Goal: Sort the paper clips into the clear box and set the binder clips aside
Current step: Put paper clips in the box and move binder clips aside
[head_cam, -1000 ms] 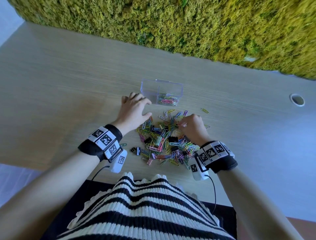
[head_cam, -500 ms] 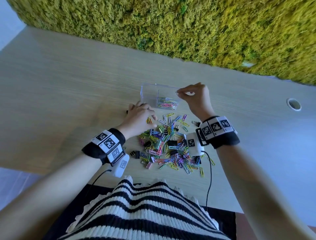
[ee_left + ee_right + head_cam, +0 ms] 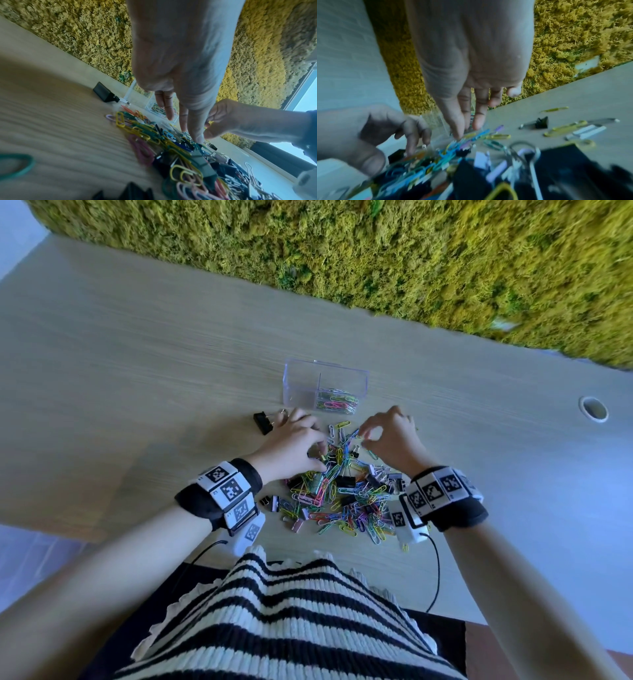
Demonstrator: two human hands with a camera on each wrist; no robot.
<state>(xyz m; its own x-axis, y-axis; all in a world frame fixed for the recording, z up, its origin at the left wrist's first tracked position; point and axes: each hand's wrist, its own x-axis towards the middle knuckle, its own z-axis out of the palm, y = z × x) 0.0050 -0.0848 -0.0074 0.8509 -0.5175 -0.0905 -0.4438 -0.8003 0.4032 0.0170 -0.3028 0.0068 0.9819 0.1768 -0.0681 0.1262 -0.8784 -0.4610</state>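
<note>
The clear box (image 3: 297, 381) stands on the table with several coloured paper clips (image 3: 337, 404) in its right half. A mixed pile of paper clips and binder clips (image 3: 342, 494) lies in front of it. One black binder clip (image 3: 263, 422) (image 3: 104, 93) lies apart, left of the box. My left hand (image 3: 320, 456) (image 3: 190, 129) reaches into the pile's far left edge with fairly straight fingers touching the clips. My right hand (image 3: 363, 438) (image 3: 465, 129) hovers at the pile's far edge, thumb and forefinger slightly apart beside a blue paper clip (image 3: 354, 435).
A moss wall (image 3: 376, 251) runs along the table's far edge. A round cable hole (image 3: 594, 408) sits at the right. A small black binder clip (image 3: 541, 122) and loose yellow clips lie right of the pile. Wrist cables hang over the near table edge (image 3: 436, 577).
My right hand came back from above the clear box to the pile's far edge. My left hand drew away from the black binder clip beside the box and into the pile.
</note>
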